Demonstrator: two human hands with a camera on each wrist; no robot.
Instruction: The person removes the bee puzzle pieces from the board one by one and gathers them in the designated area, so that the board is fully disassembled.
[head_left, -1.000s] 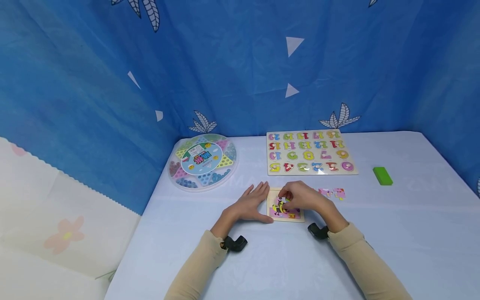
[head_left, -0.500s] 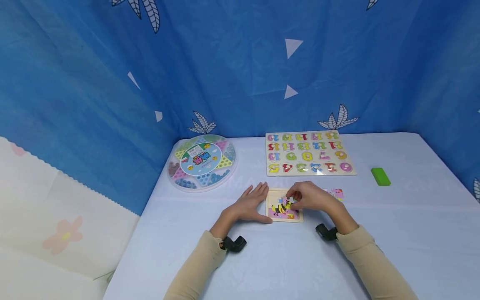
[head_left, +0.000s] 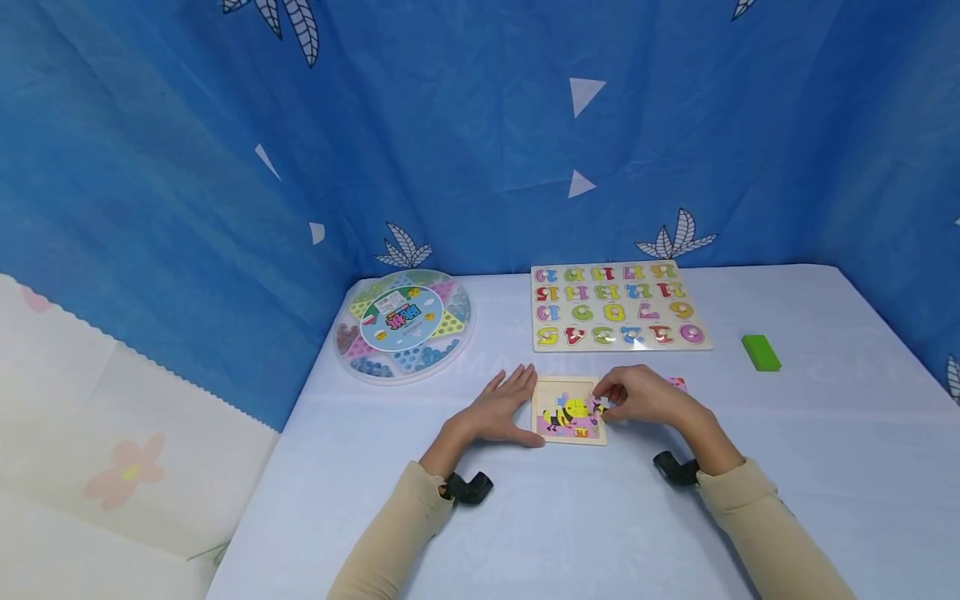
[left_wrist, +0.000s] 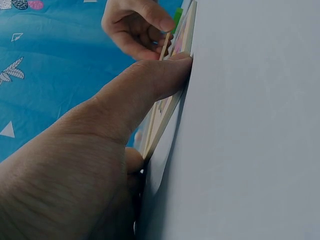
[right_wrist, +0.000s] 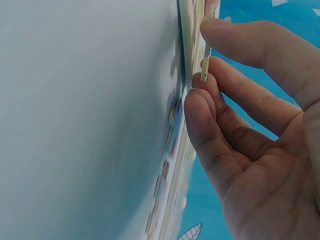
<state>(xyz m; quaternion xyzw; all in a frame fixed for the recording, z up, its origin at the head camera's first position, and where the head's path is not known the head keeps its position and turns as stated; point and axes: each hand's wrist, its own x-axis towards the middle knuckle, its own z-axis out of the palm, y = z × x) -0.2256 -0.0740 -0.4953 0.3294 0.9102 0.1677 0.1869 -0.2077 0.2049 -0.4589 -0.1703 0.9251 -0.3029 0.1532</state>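
Note:
A small square wooden jigsaw tray (head_left: 572, 442) lies on the table in the head view, with a yellow-and-black bee picture (head_left: 558, 417) partly filling it. My left hand (head_left: 501, 411) rests along its left side, fingers spread and straight, thumb at the near corner. The left wrist view shows that thumb (left_wrist: 172, 75) lying on the tray's edge. Over the tray's right edge, my right hand (head_left: 648, 396) pinches a thin jigsaw piece (right_wrist: 205, 67) between thumb and fingers, held on edge and tilted up. Its printed face is mostly hidden.
Loose pink jigsaw pieces (head_left: 677, 383) lie right of the tray, partly behind my right hand. A number puzzle board (head_left: 618, 348) stands farther back, a round marble board game (head_left: 405, 321) back left. A green block (head_left: 762, 353) sits at the right.
My right hand has moved right, from over the middle of the tray to its right edge, uncovering more of the bee picture. The left hand has stayed in place.

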